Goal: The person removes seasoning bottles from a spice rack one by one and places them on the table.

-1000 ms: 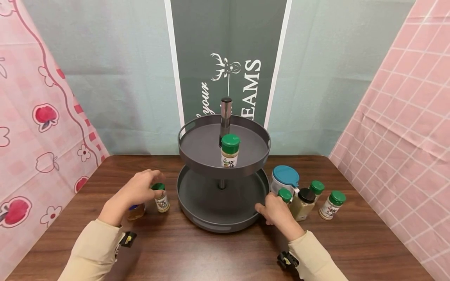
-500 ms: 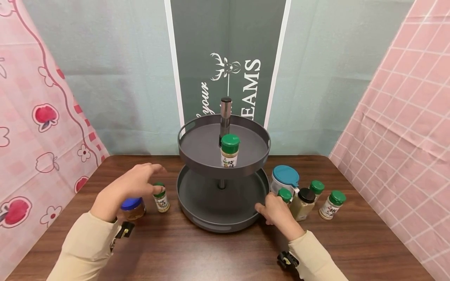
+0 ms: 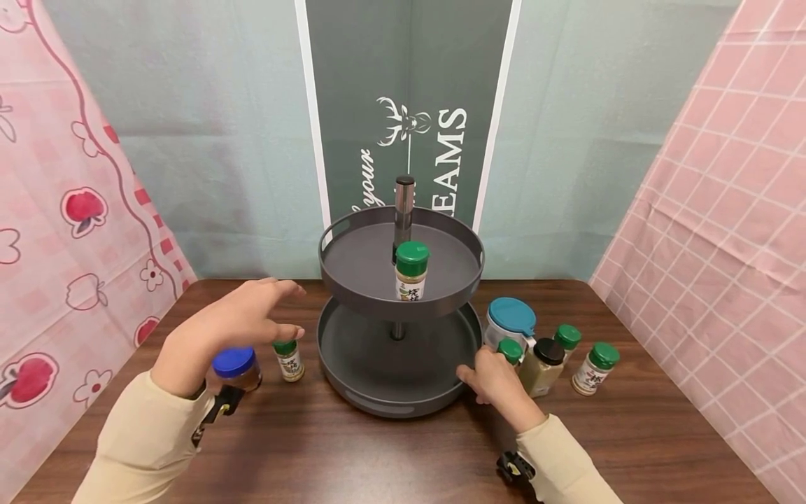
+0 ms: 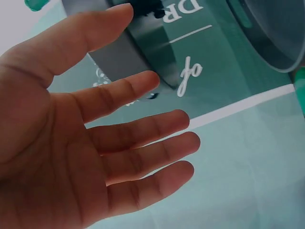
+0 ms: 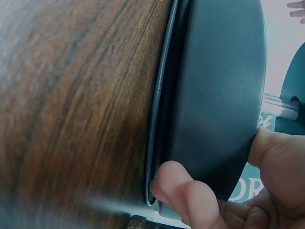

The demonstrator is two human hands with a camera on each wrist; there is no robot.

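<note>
A dark grey two-tier turntable rack stands on the table, with an upper tray point(image 3: 352, 294) and a lower tray point(image 3: 403, 364). My right hand point(image 3: 497, 385) grips the lower tray's right rim, thumb over the edge and fingers against the outer wall, as the right wrist view shows. Off to the left, my left hand point(image 3: 229, 318) hovers with spread fingers and holds nothing. Its palm fills much of the left wrist view. Below it are a green-capped spice bottle point(image 3: 291, 364), its cap partly covered by the thumb, and a blue-lidded jar point(image 3: 234, 364). Another green-capped spice bottle point(image 3: 412, 273) stands on the upper tray.
Right of the rack are a teal-lidded container point(image 3: 511, 316), a black-capped bottle point(image 3: 543, 371) and several green-capped bottles, one point(image 3: 592, 374) outermost. A metal post point(image 3: 404, 217) rises through both trays. Fabric hangs behind and on both sides of the brown table point(image 3: 378, 455).
My left hand has drawn back up and left from beside the left spice bottle, its fingers spreading, and the blue-lidded jar has come into view. My right hand has stayed on the rim.
</note>
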